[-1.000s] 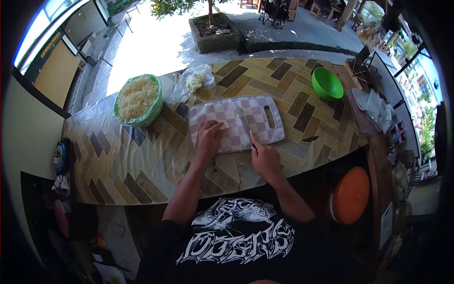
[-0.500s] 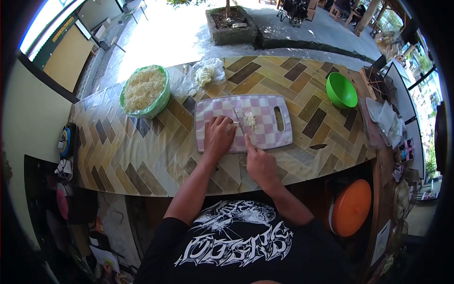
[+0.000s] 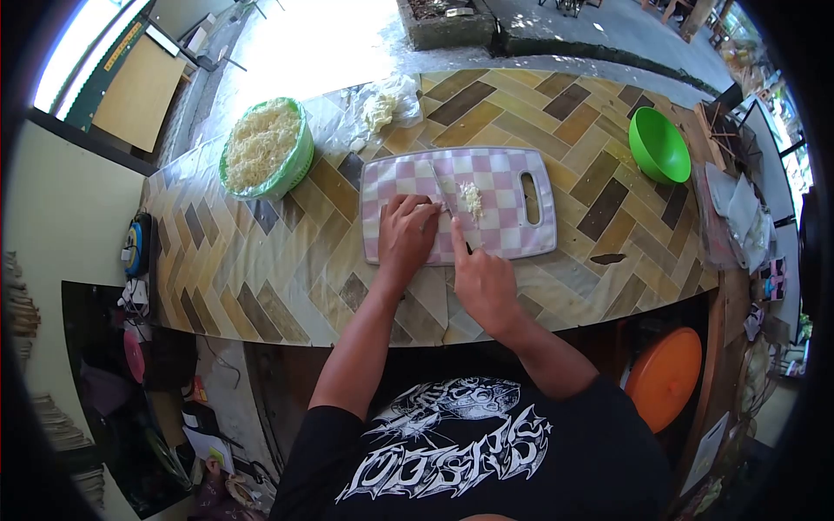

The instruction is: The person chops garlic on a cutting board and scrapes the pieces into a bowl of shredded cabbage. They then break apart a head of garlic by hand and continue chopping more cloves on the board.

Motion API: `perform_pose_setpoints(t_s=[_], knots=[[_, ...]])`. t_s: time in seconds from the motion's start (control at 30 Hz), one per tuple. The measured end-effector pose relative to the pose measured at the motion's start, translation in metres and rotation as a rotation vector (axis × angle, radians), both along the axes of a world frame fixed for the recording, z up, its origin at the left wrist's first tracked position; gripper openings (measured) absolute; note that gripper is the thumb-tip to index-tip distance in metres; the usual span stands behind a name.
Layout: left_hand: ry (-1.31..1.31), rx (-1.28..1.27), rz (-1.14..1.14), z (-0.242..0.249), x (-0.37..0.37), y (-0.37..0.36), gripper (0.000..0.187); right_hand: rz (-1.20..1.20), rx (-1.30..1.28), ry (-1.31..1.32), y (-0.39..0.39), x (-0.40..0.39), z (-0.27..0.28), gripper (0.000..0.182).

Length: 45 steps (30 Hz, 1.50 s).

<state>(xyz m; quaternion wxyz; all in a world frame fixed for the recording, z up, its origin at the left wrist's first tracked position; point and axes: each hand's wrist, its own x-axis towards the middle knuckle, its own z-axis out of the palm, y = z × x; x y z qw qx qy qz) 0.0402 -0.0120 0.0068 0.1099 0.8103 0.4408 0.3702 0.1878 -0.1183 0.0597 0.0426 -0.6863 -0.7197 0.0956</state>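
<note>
My right hand (image 3: 485, 282) is closed around the handle of a knife (image 3: 440, 186), its index finger stretched along the top. The thin blade points away from me, across the pink-and-white checked cutting board (image 3: 512, 244). Left of the blade, the bent fingers of my left hand (image 3: 407, 236) press a small whitish food piece (image 3: 441, 207) onto the board, fingertips right beside the blade; most of the piece is hidden. A small heap of finely chopped whitish bits (image 3: 471, 199) lies to the right of the knife.
A green basket (image 3: 298, 161) lined with plastic holds pale shredded food (image 3: 262, 143) at the back left. Beside it lies a clear plastic bag (image 3: 404, 94) with whitish pieces (image 3: 379, 111). A green bowl (image 3: 660, 146) stands at the right of the tiled-pattern table (image 3: 573, 291).
The whole view has shifted, so the board and bowl sit further right. My right index finger lies straighter along the knife, and my left hand stays at the whitish piece.
</note>
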Motion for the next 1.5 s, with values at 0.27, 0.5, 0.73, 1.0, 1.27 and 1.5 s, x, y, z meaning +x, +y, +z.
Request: perform_pose_setpoints(t_s=[0.27,0.5,0.73,1.0,1.27,1.5], knots=[[-0.030,0.027,-0.033,0.003,-0.001,-0.002,0.017,-0.019,0.030,0.016,0.005,0.000,0.010,0.075],[-0.035,0.046,-0.034,0.005,-0.004,-0.004,0.017,-0.080,0.060,0.029,0.007,-0.014,-0.007,0.074],[-0.013,0.056,-0.057,0.005,-0.007,-0.005,0.018,-0.143,0.081,0.006,0.002,-0.033,-0.011,0.069],[-0.029,0.054,-0.078,0.000,-0.007,-0.004,0.020,-0.148,0.121,0.047,-0.003,-0.036,-0.005,0.068],[-0.034,0.078,-0.103,0.006,-0.008,-0.006,0.024,-0.152,0.109,0.103,0.006,-0.035,0.009,0.067],[-0.043,0.061,-0.110,0.007,-0.008,-0.006,0.024,-0.150,0.143,0.074,0.012,-0.034,-0.014,0.066]])
